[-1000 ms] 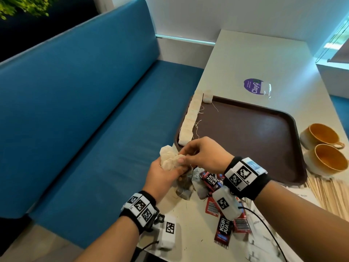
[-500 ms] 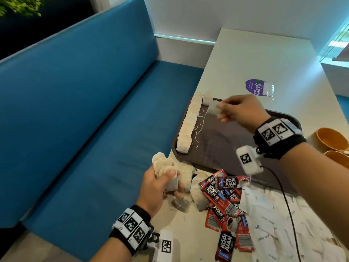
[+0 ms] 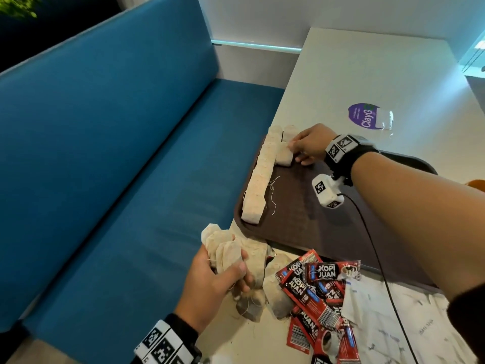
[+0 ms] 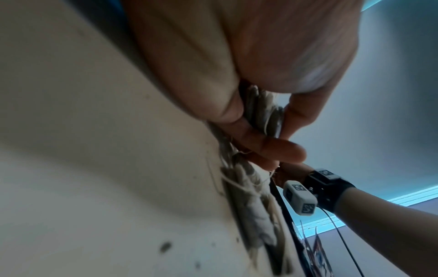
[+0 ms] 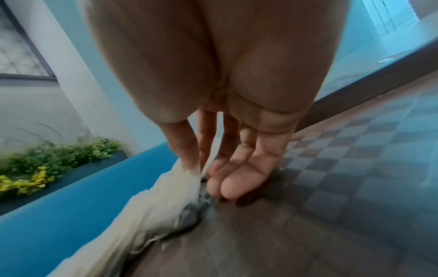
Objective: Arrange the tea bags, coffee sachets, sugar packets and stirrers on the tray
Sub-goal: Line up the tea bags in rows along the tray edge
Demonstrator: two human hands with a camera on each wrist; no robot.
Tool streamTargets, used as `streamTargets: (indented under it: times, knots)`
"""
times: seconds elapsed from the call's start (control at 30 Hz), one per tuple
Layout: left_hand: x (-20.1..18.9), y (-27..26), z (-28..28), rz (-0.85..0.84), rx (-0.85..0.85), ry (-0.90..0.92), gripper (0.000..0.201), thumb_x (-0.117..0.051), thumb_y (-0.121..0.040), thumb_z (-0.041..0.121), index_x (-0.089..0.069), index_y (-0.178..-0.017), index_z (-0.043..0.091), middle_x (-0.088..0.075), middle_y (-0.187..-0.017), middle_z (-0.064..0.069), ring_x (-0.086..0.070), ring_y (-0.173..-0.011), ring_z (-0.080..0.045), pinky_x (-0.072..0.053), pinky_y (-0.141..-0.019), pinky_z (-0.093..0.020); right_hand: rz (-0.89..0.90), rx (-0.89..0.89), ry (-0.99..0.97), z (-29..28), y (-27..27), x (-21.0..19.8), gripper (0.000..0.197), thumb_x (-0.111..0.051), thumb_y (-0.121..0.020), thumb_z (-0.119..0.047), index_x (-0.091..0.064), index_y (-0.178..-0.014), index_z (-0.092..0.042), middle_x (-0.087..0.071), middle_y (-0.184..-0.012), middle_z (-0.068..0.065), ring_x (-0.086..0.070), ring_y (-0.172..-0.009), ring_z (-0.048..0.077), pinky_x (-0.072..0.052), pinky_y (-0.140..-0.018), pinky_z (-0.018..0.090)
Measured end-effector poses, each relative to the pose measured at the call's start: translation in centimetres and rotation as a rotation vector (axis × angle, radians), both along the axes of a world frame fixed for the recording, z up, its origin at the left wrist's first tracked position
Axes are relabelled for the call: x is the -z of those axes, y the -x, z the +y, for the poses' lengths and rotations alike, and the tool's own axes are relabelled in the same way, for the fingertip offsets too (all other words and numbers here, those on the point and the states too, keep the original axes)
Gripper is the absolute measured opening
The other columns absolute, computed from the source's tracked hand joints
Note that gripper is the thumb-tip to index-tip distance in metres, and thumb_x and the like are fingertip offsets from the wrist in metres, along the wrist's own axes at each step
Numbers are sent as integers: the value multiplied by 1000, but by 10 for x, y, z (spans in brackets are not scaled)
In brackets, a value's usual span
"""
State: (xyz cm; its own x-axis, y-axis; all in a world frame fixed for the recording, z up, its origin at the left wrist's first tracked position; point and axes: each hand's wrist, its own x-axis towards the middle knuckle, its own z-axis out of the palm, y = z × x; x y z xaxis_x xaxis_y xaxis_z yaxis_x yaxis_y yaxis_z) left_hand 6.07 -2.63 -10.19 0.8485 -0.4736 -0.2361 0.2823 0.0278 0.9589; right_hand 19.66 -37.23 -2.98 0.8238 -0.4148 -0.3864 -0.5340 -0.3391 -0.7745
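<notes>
A brown tray (image 3: 328, 227) lies on the white table, with a row of tea bags (image 3: 258, 185) along its left edge. My right hand (image 3: 294, 149) is at the tray's far left corner, thumb and forefinger pinching one tea bag (image 3: 284, 155) that rests on the tray beside the row. In the right wrist view the same hand (image 5: 196, 168) holds that bag (image 5: 175, 189) by its top edge. My left hand (image 3: 231, 269) grips a bunch of tea bags (image 3: 223, 248) near the table's front left edge. Red coffee sachets (image 3: 317, 285) and white sugar packets (image 3: 393, 324) lie in front of the tray.
Loose tea bags (image 3: 278, 295) lie on the table by my left hand. A blue bench (image 3: 105, 179) runs along the table's left side. A purple sticker (image 3: 364, 115) sits beyond the tray. An orange cup's edge (image 3: 476, 183) shows at the far right.
My right hand took one tea bag from the bunch in my left hand, carried it to the tray's far left corner and lowered it beside the row. The left hand stayed put.
</notes>
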Motion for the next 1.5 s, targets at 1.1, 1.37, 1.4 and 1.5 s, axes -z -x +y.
streamTargets:
  times: [1.1,1.37,1.4,1.5]
  knots:
    - [-8,1,-3,-55,-18,-53,15,-68,-92,-5,-57,-102,-10,-73,-78,-24,-72,-65,-30,-56,-61,-31,-204,-187,214,69,62,-53,5,-72,-91,-20,-74,-95,-17,-76,-86,6,-72,-69,25,-63,-75,42]
    - [-18,6,-4,63,-69,10,24,-76,-88,-3,-63,-109,-4,-74,-92,-26,-73,-76,-37,-63,-74,-48,-87,-495,155,147,140,-24,16,-77,-90,-25,-75,-105,-21,-74,-93,-10,-65,-64,-6,-51,-65,14]
    - [-19,7,-4,78,-76,23,27,-78,-86,-2,-64,-109,-3,-75,-94,-26,-74,-78,-38,-62,-78,-50,-70,-503,150,151,146,-18,19,-77,-90,-28,-75,-108,-22,-74,-96,-10,-65,-68,-7,-51,-67,13]
    - [-23,9,-4,113,-81,58,33,-83,-80,0,-67,-109,-2,-75,-99,-26,-74,-84,-39,-63,-80,-51,-53,-514,153,155,159,-10,17,-76,-90,-32,-77,-105,-26,-75,-91,-12,-66,-74,-4,-52,-70,15]
